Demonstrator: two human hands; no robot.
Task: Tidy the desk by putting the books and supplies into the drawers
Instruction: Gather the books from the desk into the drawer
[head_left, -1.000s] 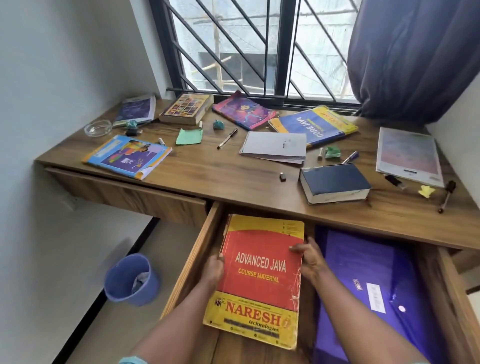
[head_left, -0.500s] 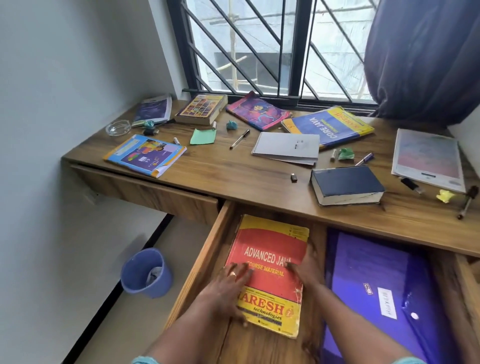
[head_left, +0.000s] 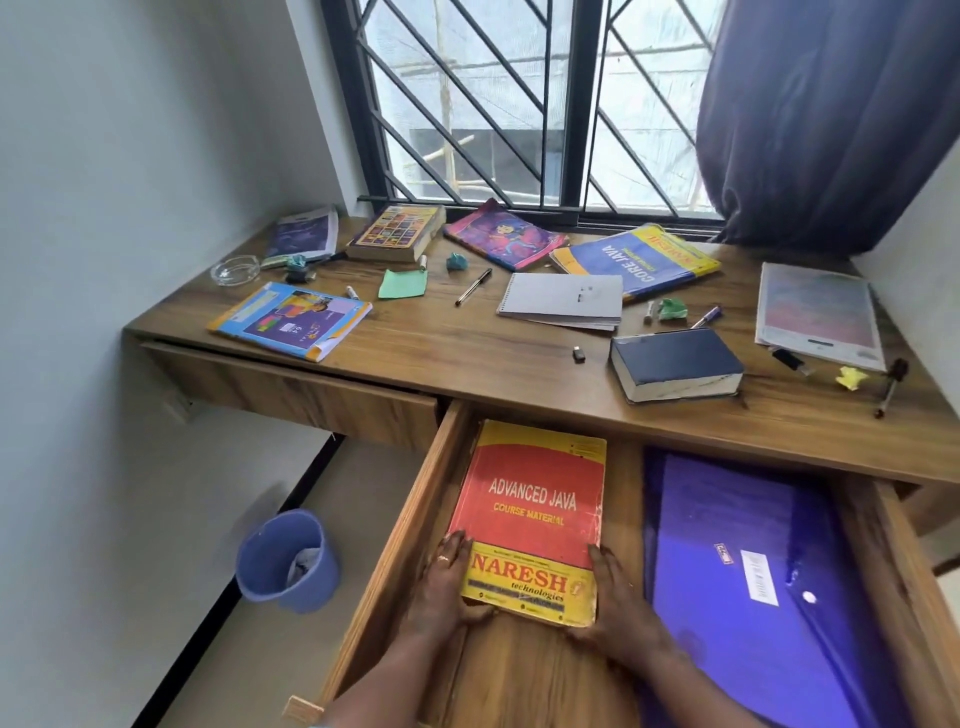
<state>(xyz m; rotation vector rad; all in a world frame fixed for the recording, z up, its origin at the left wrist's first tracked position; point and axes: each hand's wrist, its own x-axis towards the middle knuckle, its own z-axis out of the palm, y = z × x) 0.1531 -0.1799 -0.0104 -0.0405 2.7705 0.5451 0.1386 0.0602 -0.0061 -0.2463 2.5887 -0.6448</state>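
Note:
A red and yellow "Advanced Java" book (head_left: 530, 519) lies flat in the left part of the open wooden drawer (head_left: 405, 525). My left hand (head_left: 441, 587) rests against its near left corner, fingers straight along the edge. My right hand (head_left: 618, 608) presses the near right corner the same way. A purple plastic folder (head_left: 753, 571) fills the drawer's right part. On the desk (head_left: 457, 348) lie a dark blue thick book (head_left: 675, 364), a spiral notepad (head_left: 563, 301), a blue "Core Java" book (head_left: 639, 260), several more books, pens and crumpled papers.
The left drawer (head_left: 291, 384) is closed. A blue bin (head_left: 288, 564) stands on the floor by the wall. A glass ashtray (head_left: 235, 270) sits at the desk's far left, a black marker (head_left: 891, 384) at its right edge. Window bars and a dark curtain (head_left: 831, 119) stand behind.
Both hands slid from the book's middle down to its near corners. The book now lies squarer and deeper in the drawer.

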